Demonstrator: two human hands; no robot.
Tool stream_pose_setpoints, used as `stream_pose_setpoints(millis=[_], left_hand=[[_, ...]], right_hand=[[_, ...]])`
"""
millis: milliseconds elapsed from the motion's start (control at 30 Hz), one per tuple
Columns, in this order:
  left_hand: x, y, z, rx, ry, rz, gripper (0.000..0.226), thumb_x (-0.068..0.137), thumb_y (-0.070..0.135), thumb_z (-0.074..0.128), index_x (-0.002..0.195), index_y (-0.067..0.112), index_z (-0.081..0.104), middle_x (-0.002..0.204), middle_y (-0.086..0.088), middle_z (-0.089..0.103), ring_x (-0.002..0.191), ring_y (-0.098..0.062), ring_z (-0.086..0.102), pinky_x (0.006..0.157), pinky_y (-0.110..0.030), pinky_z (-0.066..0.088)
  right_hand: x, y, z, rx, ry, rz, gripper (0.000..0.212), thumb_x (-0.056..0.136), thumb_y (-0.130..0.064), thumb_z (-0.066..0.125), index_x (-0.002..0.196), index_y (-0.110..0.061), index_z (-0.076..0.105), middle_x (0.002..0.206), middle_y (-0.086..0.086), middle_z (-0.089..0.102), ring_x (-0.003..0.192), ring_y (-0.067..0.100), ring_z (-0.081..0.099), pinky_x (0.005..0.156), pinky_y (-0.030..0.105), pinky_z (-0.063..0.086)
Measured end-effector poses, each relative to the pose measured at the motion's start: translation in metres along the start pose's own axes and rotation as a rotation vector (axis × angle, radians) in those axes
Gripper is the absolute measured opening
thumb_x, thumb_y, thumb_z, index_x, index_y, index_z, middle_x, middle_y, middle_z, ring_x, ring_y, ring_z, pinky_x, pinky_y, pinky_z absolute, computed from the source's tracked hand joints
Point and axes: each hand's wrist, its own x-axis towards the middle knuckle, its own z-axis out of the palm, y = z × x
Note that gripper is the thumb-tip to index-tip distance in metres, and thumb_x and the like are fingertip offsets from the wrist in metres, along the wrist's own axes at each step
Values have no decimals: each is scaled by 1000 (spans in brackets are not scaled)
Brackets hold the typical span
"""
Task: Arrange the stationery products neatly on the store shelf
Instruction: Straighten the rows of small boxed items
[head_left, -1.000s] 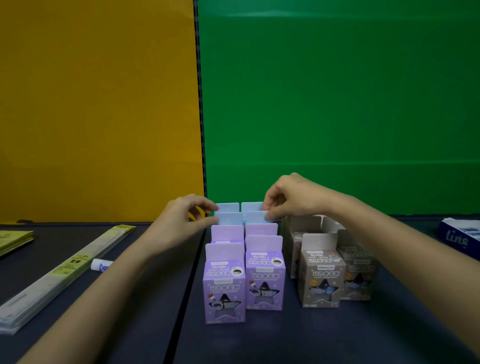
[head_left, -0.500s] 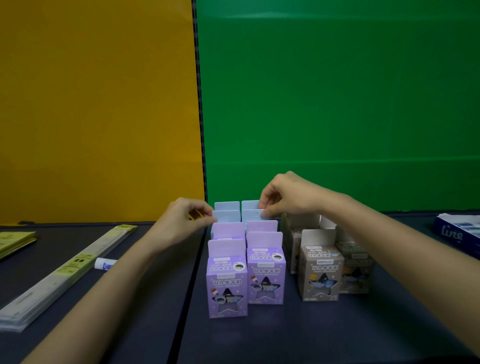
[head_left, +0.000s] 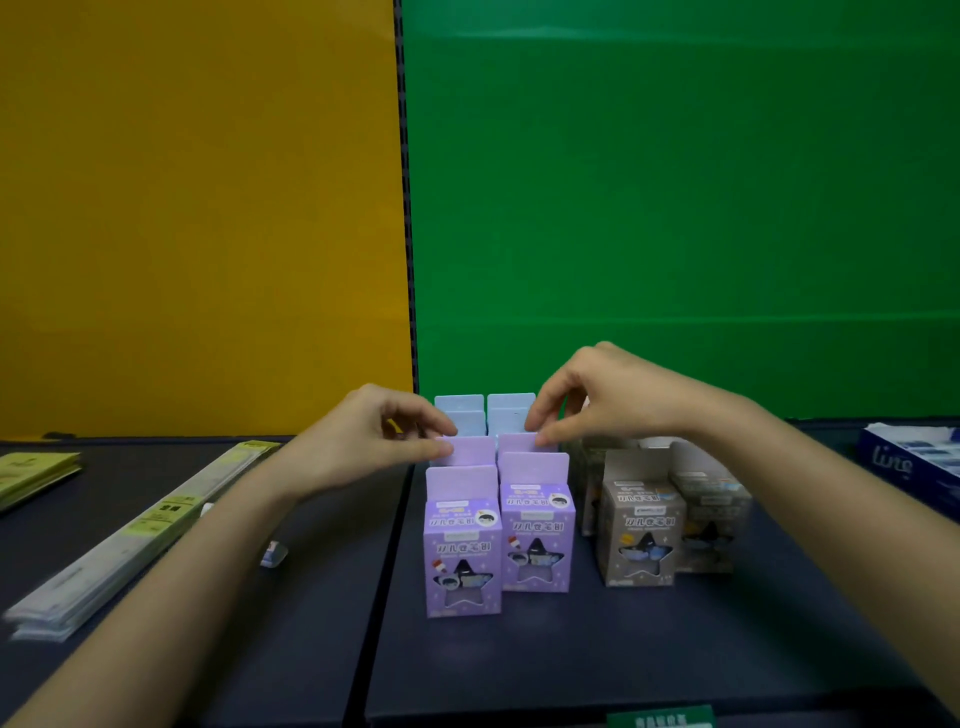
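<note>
- On the dark shelf (head_left: 623, 649), seen from the head camera, the purple boxes (head_left: 462, 561) stand in two lines, one behind the other, with their fronts facing the person.
- Behind them stand blue boxes (head_left: 460, 410), right by the green wall (head_left: 675, 208). I think the colours are kept together so the shelf looks neat.
- The left hand (head_left: 358, 447) pinches the top flap of the left middle box (head_left: 470, 452) between thumb and fingers.
- The right hand (head_left: 608, 400) pinches the top flap of the right middle box (head_left: 519, 443) the same way.
- Holding both flaps at once looks like a way to line up the two boxes side by side.
- The front purple box on the left sits a bit nearer the person than the one beside it, so that row is not yet even.
- Grey boxes (head_left: 636, 540) stand in their own group just to the right.
- Long flat packs (head_left: 119, 545) and yellow-green packs (head_left: 31, 473) lie well apart on the left.
- The purple and grey box fronts show a dark star, a small cartoon face and a line of Chinese words, too blurry to read.
- A dark blue box (head_left: 904, 462) at the far right has a white word that looks like "line".
- A green tag (head_left: 660, 719) on the front edge has writing too small to read.
</note>
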Motion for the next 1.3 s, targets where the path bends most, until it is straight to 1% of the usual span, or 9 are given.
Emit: stream_pose_setpoints(millis=[167, 367, 500, 600, 733, 900, 1100, 1200, 1300], left_hand=[[2, -5, 5, 10, 29, -4, 9, 73, 21, 72, 81, 16, 72, 80, -2, 72, 78, -23, 61, 69, -34, 48], [1, -4, 5, 31, 36, -2, 8, 74, 19, 72, 82, 17, 72, 79, 0, 70, 67, -9, 55, 58, -17, 42], [-1, -5, 5, 29, 105, 11, 17, 78, 22, 68, 94, 19, 70, 85, 3, 68, 73, -13, 56, 61, -15, 42], [-12, 2, 3, 1, 176, 85, 16, 80, 31, 61, 92, 24, 69, 88, 9, 68, 79, -11, 58, 65, -18, 44], [-31, 10, 0, -18, 43, 126, 26, 70, 40, 64, 88, 23, 72, 86, 12, 67, 80, -8, 61, 68, -16, 46], [-33, 9, 4, 55, 20, 107, 23, 63, 42, 69, 79, 26, 72, 79, 15, 65, 71, -8, 56, 63, -22, 43], [-30, 10, 7, 83, 55, 91, 20, 66, 37, 70, 79, 23, 72, 74, 6, 67, 70, -7, 54, 61, -23, 42], [-29, 10, 9, 121, 64, 79, 18, 69, 32, 72, 84, 21, 73, 77, 6, 66, 73, -6, 53, 60, -21, 40], [-27, 9, 10, 140, 83, 76, 17, 70, 31, 71, 84, 21, 73, 75, 9, 65, 72, -5, 52, 58, -18, 39]], right_hand=[[4, 1, 7, 53, 33, 27, 8, 72, -16, 76, 81, -16, 76, 74, 1, 76, 58, -7, 60, 59, 4, 42], [5, 0, 11, 47, 46, 36, 8, 73, -15, 74, 81, -15, 76, 73, 1, 75, 57, -8, 60, 59, 3, 42], [0, -2, 6, -4, 99, 27, 11, 77, -25, 71, 86, -21, 75, 78, -7, 74, 60, -7, 58, 61, 6, 41], [-15, -6, -3, -42, 194, 2, 15, 82, -35, 64, 87, -25, 75, 85, -10, 74, 67, -1, 58, 60, 11, 39], [-38, -15, 0, -27, 98, -22, 15, 78, -36, 68, 85, -26, 75, 81, -11, 73, 67, 0, 58, 60, 10, 40], [-37, -14, 10, -78, 138, 26, 15, 75, -36, 72, 88, -29, 72, 85, -13, 69, 75, 6, 61, 76, 35, 52], [-33, -13, 16, -145, 166, 51, 12, 76, -36, 70, 86, -30, 71, 88, -10, 66, 74, 9, 52, 69, 29, 45], [-30, -12, 16, -114, 147, 73, 9, 76, -35, 70, 83, -29, 72, 79, -10, 67, 70, 10, 54, 66, 28, 44], [-31, -12, 13, -106, 130, 76, 10, 77, -36, 70, 84, -29, 72, 67, -16, 60, 63, 1, 50, 62, 27, 42]])
